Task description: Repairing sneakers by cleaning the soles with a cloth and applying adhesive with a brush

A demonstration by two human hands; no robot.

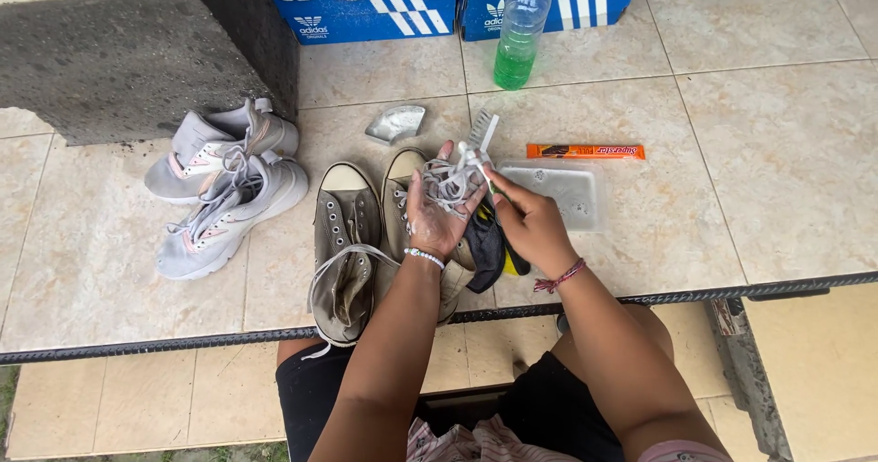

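Observation:
My left hand (433, 217) holds a bundle of white shoelaces (448, 183) in its palm, above a pair of grey-brown high-top canvas shoes (352, 247). My right hand (526, 220) grips a white brush (479, 142) whose bristles press on the laces. One lace (343, 259) still trails loose over the left high-top. A dark cloth with a yellow-green piece (489, 247) lies just under both hands.
A pair of light grey and pink sneakers (224, 192) lies at the left. A clear plastic tray (562, 192), an orange tube box (585, 151), a green-liquid bottle (519, 37), blue shoeboxes (366, 14), a torn silver packet (395, 123) and a dark concrete block (119, 55) surround the tiled work spot.

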